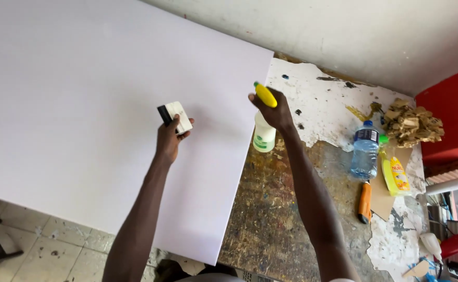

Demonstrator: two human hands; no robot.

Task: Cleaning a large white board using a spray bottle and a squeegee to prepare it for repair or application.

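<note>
Head view | left hand (169,140) grip clamped on squeegee (175,117) over white board (82,104) | right hand (271,108) grip clamped on spray bottle (264,130) – at board's edge

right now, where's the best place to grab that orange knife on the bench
Take the orange utility knife around the middle of its handle, coming from above. It lies flat and lengthwise on the paint-stained bench, below the clear water bottle, with bare space on both long sides for fingers. A brown card lies close on its right.
</note>
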